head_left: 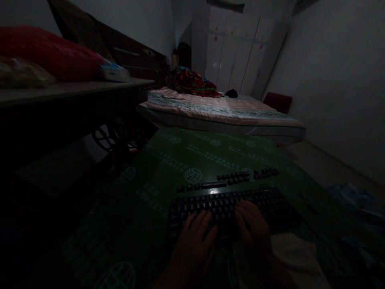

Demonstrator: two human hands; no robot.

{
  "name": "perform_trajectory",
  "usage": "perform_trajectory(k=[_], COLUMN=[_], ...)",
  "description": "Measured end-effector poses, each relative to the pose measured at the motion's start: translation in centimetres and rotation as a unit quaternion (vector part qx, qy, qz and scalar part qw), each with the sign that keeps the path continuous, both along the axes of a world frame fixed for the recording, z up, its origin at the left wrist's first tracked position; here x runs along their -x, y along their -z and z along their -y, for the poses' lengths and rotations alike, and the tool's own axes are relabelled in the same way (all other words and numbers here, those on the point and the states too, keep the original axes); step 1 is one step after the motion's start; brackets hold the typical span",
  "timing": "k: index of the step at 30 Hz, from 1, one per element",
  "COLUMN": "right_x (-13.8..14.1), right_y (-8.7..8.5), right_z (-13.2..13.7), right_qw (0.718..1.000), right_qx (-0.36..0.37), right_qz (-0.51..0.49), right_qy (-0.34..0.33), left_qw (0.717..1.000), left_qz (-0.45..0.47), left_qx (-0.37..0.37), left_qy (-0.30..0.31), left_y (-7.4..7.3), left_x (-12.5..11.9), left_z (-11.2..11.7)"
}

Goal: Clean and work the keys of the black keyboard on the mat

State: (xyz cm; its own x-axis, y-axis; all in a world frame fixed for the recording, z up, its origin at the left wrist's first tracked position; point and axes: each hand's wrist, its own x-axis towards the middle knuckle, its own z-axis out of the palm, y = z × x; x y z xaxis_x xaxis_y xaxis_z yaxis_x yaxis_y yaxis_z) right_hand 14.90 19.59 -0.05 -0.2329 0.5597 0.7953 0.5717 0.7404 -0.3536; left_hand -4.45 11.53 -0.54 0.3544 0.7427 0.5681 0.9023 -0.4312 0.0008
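A black keyboard (pixel 228 206) lies on a green sheet (pixel 168 168) printed with pale globe marks. Both hands rest on its near edge in very dim light. My left hand (pixel 195 237) lies with fingers stretched flat over the keys left of centre. My right hand (pixel 251 226) sits over the keys to the right, fingers bent down onto them; whether it grips anything is hard to see. A row of loose black keycaps (pixel 231 178) lies on the sheet just beyond the keyboard.
A bed (pixel 222 110) with a striped cover and a bundle of coloured cloth (pixel 191 82) stands ahead. A dark table (pixel 69 90) with a red cushion (pixel 48 50) is at the left. White wardrobe doors (pixel 237 52) are at the back; crumpled fabric (pixel 357 200) lies at the right.
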Motion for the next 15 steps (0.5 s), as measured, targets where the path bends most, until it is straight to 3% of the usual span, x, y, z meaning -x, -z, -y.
perform_trajectory(k=[8,11,15], right_x=[0.3,0.3,0.9], right_y=[-3.6,-4.7,-5.2], right_z=[-0.2,-2.1,-6.6], right_qw=[0.997,0.993,0.978], right_qx=[0.07,0.103,0.136], right_qz=[0.012,0.051,0.152], right_qy=[-0.028,-0.037,-0.041], left_qw=[0.999,0.999,0.999], left_qz=[0.02,0.03,0.024], left_qx=[-0.027,-0.023,-0.031], left_qy=[-0.011,-0.015,-0.017], left_y=[0.9,1.2,1.1], left_x=[-0.2,-0.2,-0.3], left_z=[-0.1,-0.1,0.0])
